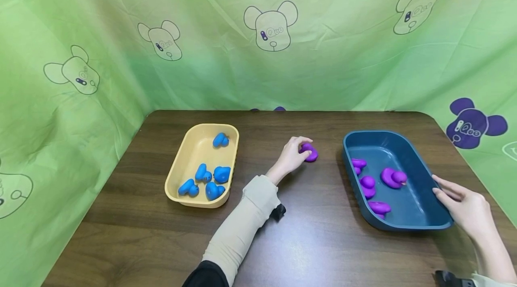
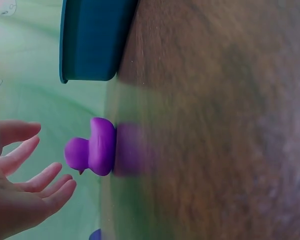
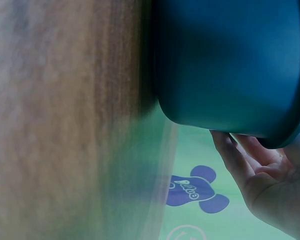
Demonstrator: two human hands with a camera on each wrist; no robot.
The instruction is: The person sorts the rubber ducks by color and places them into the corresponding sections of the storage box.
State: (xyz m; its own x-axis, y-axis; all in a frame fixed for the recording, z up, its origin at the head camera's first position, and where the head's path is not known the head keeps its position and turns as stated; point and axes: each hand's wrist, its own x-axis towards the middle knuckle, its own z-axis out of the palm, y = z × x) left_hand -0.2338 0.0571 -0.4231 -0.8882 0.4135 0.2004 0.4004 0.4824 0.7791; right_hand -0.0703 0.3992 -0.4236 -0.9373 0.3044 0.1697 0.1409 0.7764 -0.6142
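Far left and behind: green backdrop cloth (image 1: 121, 76) printed with bear-head outlines, hung round the brown wood-grain counter (image 1: 315, 242).

Left of centre on the counter: yellow tray (image 1: 183, 172), holding five blue rubber ducks (image 1: 205, 178), one apart at the far end, four clustered at the near end.

Centre: left hand (image 1: 291, 156) on a cream sleeve (image 1: 242, 224), reached forward over the counter. Fingers spread and relaxed about a purple rubber duck (image 1: 310, 152); in the head view fingertips at or over the duck, in the left wrist view fingers (image 2: 37, 182) straight and just short of the duck (image 2: 92, 147), nothing gripped. Cannot tell whether contact is made. Duck upright on the bare counter, between the two trays, nearer the blue one.

Right of centre: dark blue tray (image 1: 404, 215), holding four purple ducks (image 1: 375, 181), three along its left wall, one near the middle.

Far right: right hand (image 1: 464, 208) at the near right side of the dark blue tray, fingers extended along the rim and outer wall; in the right wrist view fingers (image 3: 235, 157) laid under the lip of the tray (image 3: 230, 65), loosely bent, touching it. No duck held.

Right edge of backdrop: one solid purple bear print (image 1: 472, 124).
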